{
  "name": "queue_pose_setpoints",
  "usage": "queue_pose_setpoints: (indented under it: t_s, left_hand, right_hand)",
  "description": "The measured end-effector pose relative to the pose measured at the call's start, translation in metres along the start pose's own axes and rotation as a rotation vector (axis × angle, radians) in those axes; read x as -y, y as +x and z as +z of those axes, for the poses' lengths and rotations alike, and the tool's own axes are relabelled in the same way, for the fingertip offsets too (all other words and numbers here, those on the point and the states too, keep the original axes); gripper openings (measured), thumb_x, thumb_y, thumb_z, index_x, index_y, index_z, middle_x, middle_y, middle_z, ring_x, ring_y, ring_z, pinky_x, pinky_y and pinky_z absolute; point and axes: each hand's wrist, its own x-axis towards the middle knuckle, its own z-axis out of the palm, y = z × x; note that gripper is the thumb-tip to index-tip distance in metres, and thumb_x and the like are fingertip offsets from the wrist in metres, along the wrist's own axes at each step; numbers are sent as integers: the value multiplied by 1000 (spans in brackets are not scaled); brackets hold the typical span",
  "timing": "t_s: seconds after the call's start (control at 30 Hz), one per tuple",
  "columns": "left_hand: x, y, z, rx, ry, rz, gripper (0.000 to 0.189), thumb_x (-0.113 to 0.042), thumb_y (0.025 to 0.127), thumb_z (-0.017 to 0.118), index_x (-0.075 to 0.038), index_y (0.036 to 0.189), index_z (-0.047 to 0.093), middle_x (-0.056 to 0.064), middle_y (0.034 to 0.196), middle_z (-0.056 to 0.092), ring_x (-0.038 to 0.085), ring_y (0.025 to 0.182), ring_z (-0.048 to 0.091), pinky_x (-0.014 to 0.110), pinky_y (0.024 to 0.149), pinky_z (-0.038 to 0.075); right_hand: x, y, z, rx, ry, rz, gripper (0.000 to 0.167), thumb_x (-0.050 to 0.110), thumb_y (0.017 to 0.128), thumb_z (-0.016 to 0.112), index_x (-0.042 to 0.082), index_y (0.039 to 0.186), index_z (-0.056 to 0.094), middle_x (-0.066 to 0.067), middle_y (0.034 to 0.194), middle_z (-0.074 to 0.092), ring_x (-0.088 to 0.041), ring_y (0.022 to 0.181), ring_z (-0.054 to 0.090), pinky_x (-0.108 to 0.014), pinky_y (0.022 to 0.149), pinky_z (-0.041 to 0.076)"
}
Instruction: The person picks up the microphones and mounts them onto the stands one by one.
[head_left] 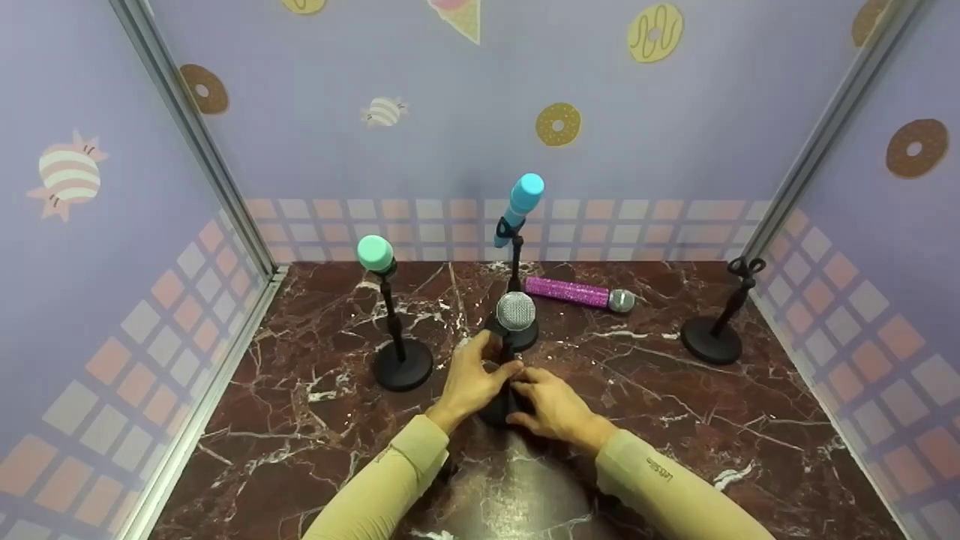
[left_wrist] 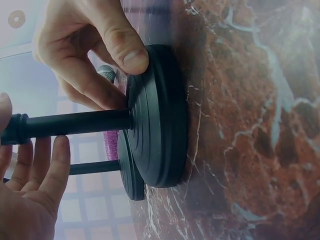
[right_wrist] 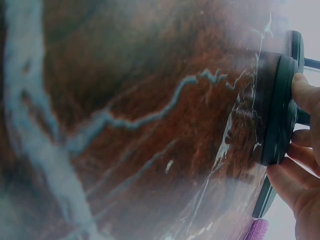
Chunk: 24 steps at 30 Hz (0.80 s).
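A black desk microphone stand [head_left: 493,414] is between both hands, a microphone with a silver mesh head [head_left: 516,310] at its top. My left hand [head_left: 469,379] holds the upper pole; in the left wrist view its fingers [left_wrist: 59,162] lie along one side of the pole, the thumb opposite. My right hand [head_left: 556,406] grips the round base [left_wrist: 162,120] low down, thumb on its rim and fingers bent over its top near the pole. In the right wrist view the right hand [right_wrist: 305,195] is at the edge of the base [right_wrist: 280,110], close over the marbled table.
Just behind stands a stand with a blue microphone [head_left: 526,193]. A mint-topped microphone [head_left: 375,253] is on a stand at left. A glittery purple microphone [head_left: 568,292] lies on the table [head_left: 675,420]. At right is a stand with a bare clip [head_left: 712,340]. Patterned walls enclose the table.
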Motion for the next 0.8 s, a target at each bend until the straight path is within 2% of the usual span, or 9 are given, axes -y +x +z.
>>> queue_pose_setpoints:
  t_s: [0.17, 0.33, 0.47, 0.57, 0.67, 0.8]
  left_hand:
    - [-1, 0, 0, -7, -1, -13, 37, -31, 91, 95, -5, 104, 71, 12, 94, 81, 28, 91, 79, 34, 81, 70]
    - [-2, -3, -2, -8, 20, -1, 40, -31, 92, 93, -4, 115, 76, 14, 105, 83, 30, 97, 81, 40, 91, 68]
    - [-3, -5, -4, 6, -50, 20, 36, -19, 95, 89, 2, 123, 78, 17, 110, 84, 33, 100, 84, 43, 93, 70]
    - [-5, -5, -5, 35, -123, 23, 32, -7, 96, 84, 6, 124, 78, 21, 110, 85, 37, 101, 84, 48, 87, 72]
    - [-7, -5, -5, 42, -117, 25, 28, -2, 96, 80, 6, 123, 79, 22, 111, 85, 37, 102, 85, 49, 89, 71]
    - [-7, -5, -4, 39, -91, 19, 24, -1, 97, 78, 6, 120, 80, 21, 111, 86, 36, 100, 86, 41, 89, 72]
  right_hand:
    - [0, 0, 0, -4, -3, 3, 57, 44, 90, 92, 1, 127, 80, -16, 131, 77, -32, 122, 75, -43, 110, 63]
    - [0, -1, 1, -25, 1, -10, 55, 42, 89, 93, 1, 124, 81, -18, 130, 77, -33, 120, 76, -44, 108, 64]
    - [0, 0, 1, -15, 1, -7, 54, 42, 89, 93, 2, 123, 80, -15, 128, 77, -31, 119, 75, -43, 108, 64]
    - [1, 1, 0, -6, 5, -1, 53, 42, 90, 92, 2, 122, 81, -13, 127, 77, -31, 119, 75, -42, 108, 64]
    - [2, 1, -1, -7, 6, -1, 52, 42, 90, 93, 2, 122, 81, -13, 127, 77, -30, 119, 75, -42, 108, 64]
    - [2, 1, -1, -10, 11, 1, 53, 41, 90, 93, 2, 123, 81, -13, 128, 77, -31, 120, 75, -42, 109, 64]
